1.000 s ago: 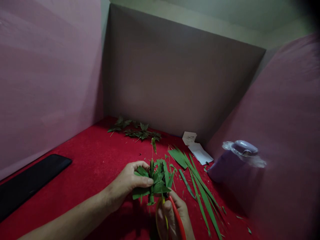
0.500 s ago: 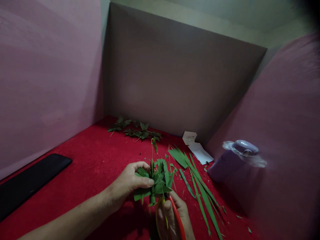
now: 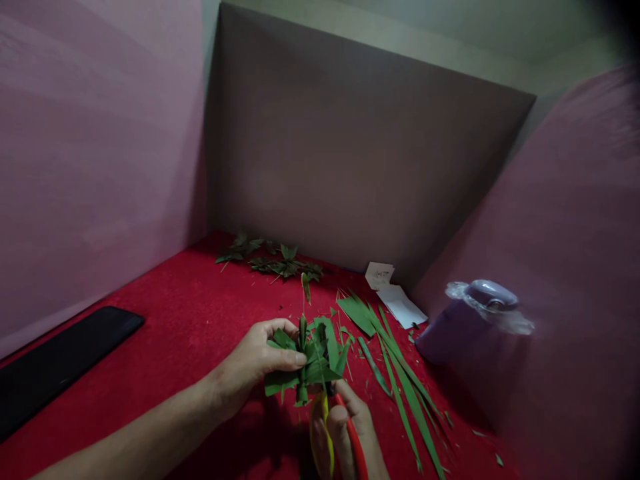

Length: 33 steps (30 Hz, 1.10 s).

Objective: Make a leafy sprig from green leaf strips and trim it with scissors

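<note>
My left hand (image 3: 270, 353) pinches a green leaf bundle (image 3: 315, 363) between thumb and fingers, above the red cloth. Folded leaves stick out from it on several sides, and a thin stem with a curled tip rises at the top. My right hand (image 3: 357, 427) is wrapped round a cutting tool with one red and one yellow handle (image 3: 357, 443), like scissors or pliers. Its dark head meets the lower right of the bundle; the leaves partly hide the jaws, so their exact position cannot be made out.
Long green leaf strips (image 3: 405, 373) and small scraps lie on the red cloth (image 3: 190, 333) at right. Leafy sprigs (image 3: 285, 263) lie at the back. White papers (image 3: 400, 305), a purple container (image 3: 455, 330) with clear plastic and a black flat object (image 3: 70, 360) flank the workspace.
The leaf bundle and my left hand have shifted very slightly left and up. The tool's handles have moved slightly left, the yellow one now showing more.
</note>
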Available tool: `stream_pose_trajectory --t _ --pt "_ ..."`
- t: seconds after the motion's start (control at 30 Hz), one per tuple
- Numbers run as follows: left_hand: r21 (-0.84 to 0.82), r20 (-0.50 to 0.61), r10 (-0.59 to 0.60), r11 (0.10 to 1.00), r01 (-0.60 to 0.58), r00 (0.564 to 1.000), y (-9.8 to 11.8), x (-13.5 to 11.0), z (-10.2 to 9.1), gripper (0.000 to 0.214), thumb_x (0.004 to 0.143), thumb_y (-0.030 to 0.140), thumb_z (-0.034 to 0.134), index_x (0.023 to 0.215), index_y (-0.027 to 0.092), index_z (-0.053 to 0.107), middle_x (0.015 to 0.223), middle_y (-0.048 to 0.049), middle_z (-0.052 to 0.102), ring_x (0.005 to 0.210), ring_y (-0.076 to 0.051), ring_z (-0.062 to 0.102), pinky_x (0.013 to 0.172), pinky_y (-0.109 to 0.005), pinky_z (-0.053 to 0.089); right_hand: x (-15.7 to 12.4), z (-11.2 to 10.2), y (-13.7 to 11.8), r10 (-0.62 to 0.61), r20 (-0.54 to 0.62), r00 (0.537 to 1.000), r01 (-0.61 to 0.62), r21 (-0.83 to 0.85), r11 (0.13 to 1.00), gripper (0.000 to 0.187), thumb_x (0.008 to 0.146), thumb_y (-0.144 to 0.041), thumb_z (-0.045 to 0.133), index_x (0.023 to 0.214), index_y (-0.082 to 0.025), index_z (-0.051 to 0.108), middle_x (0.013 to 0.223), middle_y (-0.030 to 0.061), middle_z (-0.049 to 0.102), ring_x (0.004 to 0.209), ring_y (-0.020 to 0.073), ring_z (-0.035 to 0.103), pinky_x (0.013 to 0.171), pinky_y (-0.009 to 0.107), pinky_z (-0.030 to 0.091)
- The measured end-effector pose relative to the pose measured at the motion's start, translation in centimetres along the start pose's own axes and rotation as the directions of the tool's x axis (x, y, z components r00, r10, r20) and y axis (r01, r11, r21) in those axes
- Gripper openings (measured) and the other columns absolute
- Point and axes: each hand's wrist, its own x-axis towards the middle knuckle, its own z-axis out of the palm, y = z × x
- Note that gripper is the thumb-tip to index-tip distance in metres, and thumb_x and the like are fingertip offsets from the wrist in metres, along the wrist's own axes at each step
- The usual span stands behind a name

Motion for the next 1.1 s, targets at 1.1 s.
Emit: stream_pose_trajectory --t 1.1 --pt "-0.014 0.026 0.015 1.0 -0.015 1.0 -0.2 0.2 -0.4 0.029 0.057 0.021 0.074 0.078 0.015 0.054 0.061 -0.0001 0.064 0.053 -0.011 0.056 0.054 -0.023 0.04 0.5 0.2 -0.4 -0.044 0.068 0.997 0.045 -0.012 0.999 0.061 0.05 -0.066 0.068 0.084 -0.016 0.063 0.051 -0.0034 0.046 0.039 0.0063 0.035 0.036 0.017 0.035"
